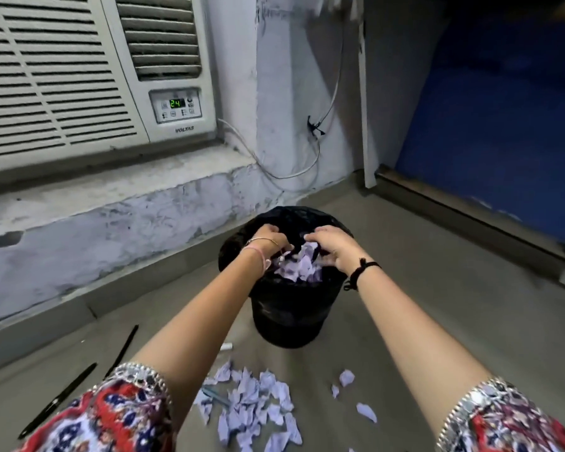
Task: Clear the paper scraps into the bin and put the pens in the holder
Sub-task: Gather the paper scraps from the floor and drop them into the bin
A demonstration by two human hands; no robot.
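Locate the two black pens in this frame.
In the head view, both black pens lie on the floor at lower left, left of the scrap pile, below the wall ledge.

Air conditioner (79, 70), grey floor (437, 288)

One bin (287, 308), two black pens (57, 399) (122, 350), two hands (271, 238) (331, 246), many paper scraps (255, 406).

We see pale lilac paper scraps (258, 406) on the grey floor (437, 288), a black bin (287, 314), black pens (59, 399), red, blue and white patterned sleeves (111, 415), and a green display (177, 103).
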